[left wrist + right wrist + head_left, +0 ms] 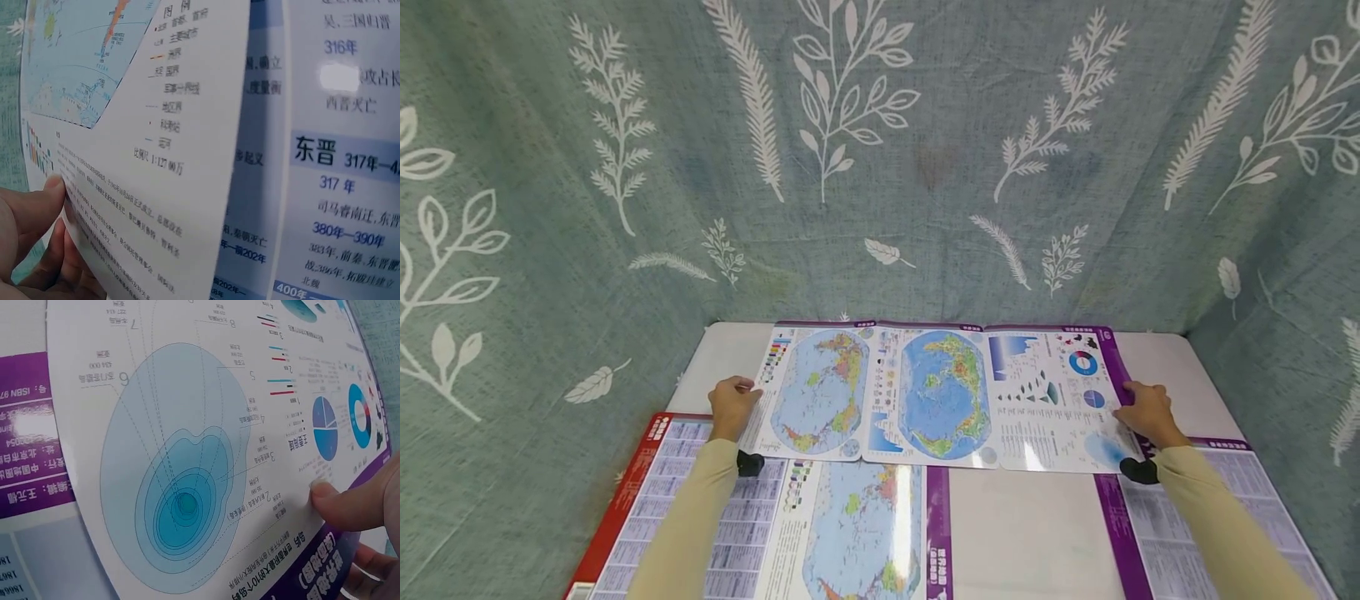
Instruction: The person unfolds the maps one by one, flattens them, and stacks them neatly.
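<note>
A fold-out world map sheet (880, 400) of three joined panels spreads between both hands at the far side of the table. My left hand (733, 407) pinches its left edge. In the left wrist view, the thumb (44, 200) lies on the printed face with fingers behind. The sheet's right, purple-bordered edge is pinched by my right hand (1150, 412). There the right thumb (340, 503) presses the face near a pie chart, and the fingers are partly hidden underneath. Both wrist views show the sheet tilted and curved, its near edge apart from the sheets below.
A red-edged chart sheet (685, 508) lies at the left. Another world map (865, 517) with a purple edge overlaps it. A purple-edged text sheet (1180, 508) lies at the right, on the white table (1022, 533). Patterned green cloth (880, 167) hangs behind and at the sides.
</note>
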Demonstrator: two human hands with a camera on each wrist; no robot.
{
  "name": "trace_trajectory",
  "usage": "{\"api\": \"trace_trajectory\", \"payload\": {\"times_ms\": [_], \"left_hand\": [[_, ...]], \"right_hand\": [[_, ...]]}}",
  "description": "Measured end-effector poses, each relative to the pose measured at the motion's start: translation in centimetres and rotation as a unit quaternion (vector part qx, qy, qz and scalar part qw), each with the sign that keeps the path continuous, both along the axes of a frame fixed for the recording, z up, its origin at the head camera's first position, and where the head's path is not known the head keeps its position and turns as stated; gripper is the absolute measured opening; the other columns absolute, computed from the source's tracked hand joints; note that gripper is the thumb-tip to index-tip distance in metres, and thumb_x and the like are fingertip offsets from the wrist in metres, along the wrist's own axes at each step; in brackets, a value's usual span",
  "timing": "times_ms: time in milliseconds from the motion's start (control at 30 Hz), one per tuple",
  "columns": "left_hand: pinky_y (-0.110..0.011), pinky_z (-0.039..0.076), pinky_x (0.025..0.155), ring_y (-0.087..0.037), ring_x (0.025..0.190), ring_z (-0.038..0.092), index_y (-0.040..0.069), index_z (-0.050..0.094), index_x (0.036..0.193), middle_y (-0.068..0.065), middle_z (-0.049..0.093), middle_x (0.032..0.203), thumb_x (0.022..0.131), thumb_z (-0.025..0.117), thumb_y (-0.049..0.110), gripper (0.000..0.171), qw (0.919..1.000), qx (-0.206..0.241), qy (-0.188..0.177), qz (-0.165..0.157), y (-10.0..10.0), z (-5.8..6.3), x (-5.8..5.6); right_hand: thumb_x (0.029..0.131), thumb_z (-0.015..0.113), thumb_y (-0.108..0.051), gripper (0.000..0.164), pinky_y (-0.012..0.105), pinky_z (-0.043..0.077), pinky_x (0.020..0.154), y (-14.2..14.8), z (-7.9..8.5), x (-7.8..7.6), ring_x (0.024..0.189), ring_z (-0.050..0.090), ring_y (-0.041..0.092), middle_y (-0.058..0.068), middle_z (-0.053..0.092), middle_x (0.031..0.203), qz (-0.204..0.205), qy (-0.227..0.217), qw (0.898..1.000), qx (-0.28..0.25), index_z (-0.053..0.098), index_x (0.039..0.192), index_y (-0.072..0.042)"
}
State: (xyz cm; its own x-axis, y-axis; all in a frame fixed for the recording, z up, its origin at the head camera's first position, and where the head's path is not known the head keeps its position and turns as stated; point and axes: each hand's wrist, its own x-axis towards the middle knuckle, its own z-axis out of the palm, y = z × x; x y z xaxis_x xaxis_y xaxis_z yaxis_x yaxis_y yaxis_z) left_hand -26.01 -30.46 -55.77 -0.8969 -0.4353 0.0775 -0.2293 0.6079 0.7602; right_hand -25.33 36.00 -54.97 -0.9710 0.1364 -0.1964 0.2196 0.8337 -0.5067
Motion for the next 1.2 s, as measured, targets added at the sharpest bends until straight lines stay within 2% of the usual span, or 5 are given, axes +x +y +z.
{"api": "trace_trajectory", "payload": {"times_ms": [300, 600, 733, 1000, 1200], "left_hand": [[-0.047, 0.045, 0.08, -0.037, 0.089, 0.057, -0.009, 0.064, 0.103, -0.025, 0.061, 0.096, 0.084, 0.065, 0.004, 0.023, 0.9992, -0.028, -0.024, -0.012, -0.2, 0.1, 0.2], [-0.045, 0.045, 0.08, -0.036, 0.089, 0.057, -0.009, 0.063, 0.105, -0.025, 0.061, 0.097, 0.085, 0.061, 0.003, 0.023, 0.999, -0.024, -0.028, -0.026, -0.5, 0.2, 0.6], [-0.044, 0.045, 0.08, -0.035, 0.088, 0.055, -0.008, 0.063, 0.106, -0.024, 0.061, 0.096, 0.086, 0.06, 0.003, 0.024, 0.9989, -0.022, -0.025, -0.031, -0.7, 0.3, 0.6], [-0.042, 0.044, 0.079, -0.032, 0.089, 0.055, -0.003, 0.062, 0.113, -0.02, 0.06, 0.098, 0.089, 0.061, 0.011, 0.028, 0.9976, -0.015, -0.049, -0.047, -1.0, 0.9, 0.5], [-0.039, 0.045, 0.077, -0.031, 0.09, 0.056, -0.001, 0.062, 0.115, -0.018, 0.06, 0.1, 0.09, 0.061, 0.013, 0.029, 0.9963, -0.014, -0.057, -0.063, -1.0, 1.5, 0.6]], "right_hand": [[0.081, 0.066, -0.011, 0.064, 0.066, 0.034, 0.089, -0.4, 0.5, 0.5, 0.105, 0.03, 0.053, 0.04, 0.032, 0.115, -0.005, -0.007, 1.0, 0.008, 0.037, 0.13, 0.018], [0.082, 0.065, -0.006, 0.055, 0.064, 0.041, 0.086, -0.2, 0.9, 0.8, 0.1, 0.045, 0.05, 0.038, 0.043, 0.117, -0.034, 0.019, 0.999, -0.037, 0.042, 0.128, 0.014], [0.082, 0.064, -0.006, 0.052, 0.065, 0.041, 0.086, 0.3, 0.8, 0.6, 0.103, 0.043, 0.051, 0.039, 0.042, 0.119, -0.048, 0.037, 0.996, -0.07, 0.044, 0.126, 0.014], [0.088, 0.065, -0.014, 0.049, 0.061, 0.043, 0.087, 2.5, -3.2, -1.6, 0.106, 0.045, 0.047, 0.031, 0.044, 0.125, -0.058, 0.048, 0.995, -0.065, 0.045, 0.13, 0.004], [0.089, 0.064, -0.018, 0.048, 0.061, 0.042, 0.089, 2.4, -3.6, -1.9, 0.105, 0.046, 0.046, 0.03, 0.046, 0.124, -0.049, 0.055, 0.994, -0.078, 0.047, 0.129, 0.003]]}}
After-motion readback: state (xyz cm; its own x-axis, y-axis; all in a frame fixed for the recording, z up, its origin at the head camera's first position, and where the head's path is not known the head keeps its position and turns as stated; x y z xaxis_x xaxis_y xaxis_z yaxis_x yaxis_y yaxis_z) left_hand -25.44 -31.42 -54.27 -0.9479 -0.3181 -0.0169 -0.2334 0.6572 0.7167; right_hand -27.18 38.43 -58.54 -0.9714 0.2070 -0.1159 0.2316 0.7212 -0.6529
